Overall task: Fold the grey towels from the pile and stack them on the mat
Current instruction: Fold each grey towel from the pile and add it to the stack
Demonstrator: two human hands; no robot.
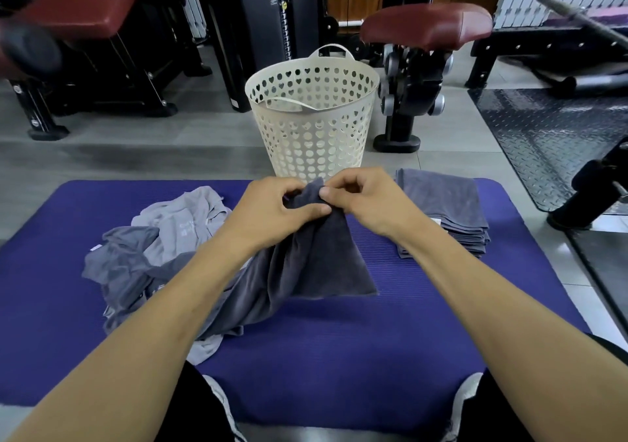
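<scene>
Your left hand point(272, 210) and right hand point(360, 200) met at the top of a dark grey towel point(316, 258), each pinching its upper edge, fingers curled, thumbs almost touching. The towel hung down from your hands onto the purple mat point(339, 346). Left of your left hand lay the crumpled pile point(149, 248); right of your right hand sat the folded stack point(448, 210). Just beyond your hands stood a white basket point(312, 118), probably holding nothing, though its inside was hard to see.
</scene>
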